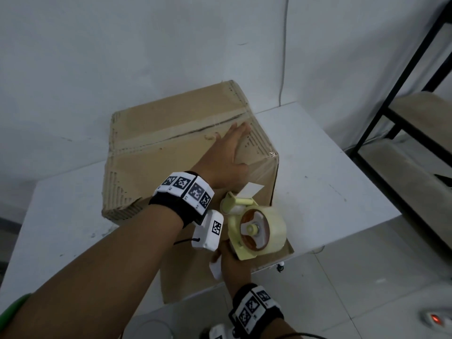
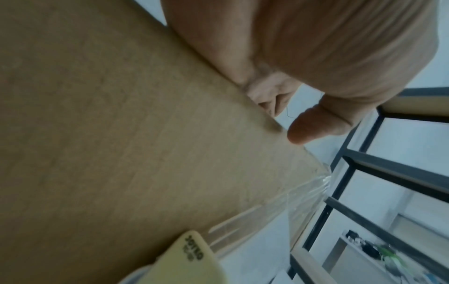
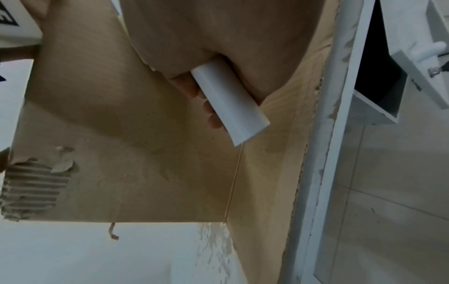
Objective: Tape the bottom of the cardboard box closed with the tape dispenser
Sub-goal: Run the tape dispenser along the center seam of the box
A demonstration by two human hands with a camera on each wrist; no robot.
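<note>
A worn brown cardboard box sits upside down on the white table, its two bottom flaps meeting in a seam with clear tape along it. My left hand lies flat on the box's top near the right edge, fingers straight, thumb over the edge. My right hand grips the white handle of the pale yellow tape dispenser, which carries a roll of clear tape. The dispenser's head is at the box's near side wall. Clear tape shows on that wall.
A black metal shelf frame with wooden boards stands to the right of the table. A loose box flap lies toward the table's front edge. A white wall rises right behind the box. A cable hangs down it.
</note>
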